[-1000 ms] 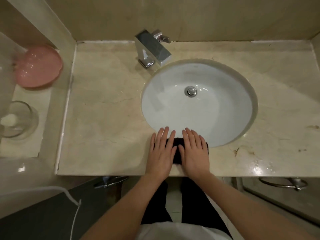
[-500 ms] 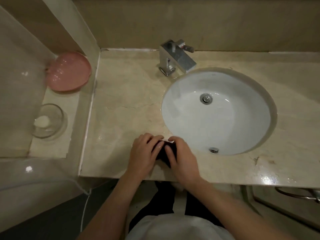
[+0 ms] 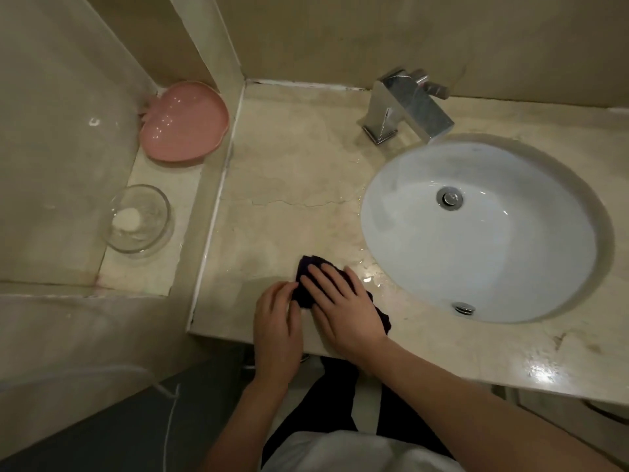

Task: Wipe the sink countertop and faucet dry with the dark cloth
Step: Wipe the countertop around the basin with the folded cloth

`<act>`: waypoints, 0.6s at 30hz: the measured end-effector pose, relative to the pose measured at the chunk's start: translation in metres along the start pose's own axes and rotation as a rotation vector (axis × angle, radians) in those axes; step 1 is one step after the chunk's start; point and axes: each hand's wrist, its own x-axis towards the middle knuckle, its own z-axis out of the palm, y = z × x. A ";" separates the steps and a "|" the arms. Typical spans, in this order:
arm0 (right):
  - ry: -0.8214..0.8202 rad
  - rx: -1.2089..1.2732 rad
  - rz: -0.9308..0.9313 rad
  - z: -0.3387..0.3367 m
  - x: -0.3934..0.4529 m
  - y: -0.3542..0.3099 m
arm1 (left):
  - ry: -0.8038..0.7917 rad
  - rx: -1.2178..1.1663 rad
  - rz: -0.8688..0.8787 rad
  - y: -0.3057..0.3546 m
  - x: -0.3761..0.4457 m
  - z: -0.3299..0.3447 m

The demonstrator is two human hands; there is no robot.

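Right hand (image 3: 343, 303) pressing flat on the dark cloth (image 3: 308, 282), left hand (image 3: 277, 323) pinching its edge, wet marble surface (image 3: 289, 185) gleaming beside the sink (image 3: 476, 233)

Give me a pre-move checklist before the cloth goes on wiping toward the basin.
1. Right hand flat on dark cloth: ok.
2. Left hand at the cloth's left edge: ok; its grip, cannot tell.
3. Cloth lying on countertop, not hanging over the front edge: ok.
4. Countertop dry beside the sink basin: not ok, droplets glisten there.
5. Faucet dry: cannot tell.
6. Path from cloth to faucet free of objects: ok.
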 end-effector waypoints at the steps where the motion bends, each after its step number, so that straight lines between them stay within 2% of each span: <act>1: 0.043 0.027 0.069 -0.002 0.001 0.004 | -0.011 0.007 0.023 0.000 0.002 0.001; 5: 0.113 0.028 0.243 -0.014 0.004 0.027 | -0.037 0.037 0.111 0.001 0.005 0.004; 9: 0.113 0.083 0.519 -0.030 0.003 0.068 | -0.076 0.040 0.062 0.002 0.005 -0.002; 11: 0.176 0.176 0.635 -0.041 0.002 0.077 | -0.085 0.054 0.060 0.002 0.005 -0.008; 14: 0.307 0.300 0.567 -0.063 0.007 0.040 | -0.073 0.048 0.036 -0.002 0.003 -0.018; 18: 0.212 0.579 0.454 -0.050 0.030 -0.071 | 0.010 -0.105 -0.173 -0.009 -0.003 -0.034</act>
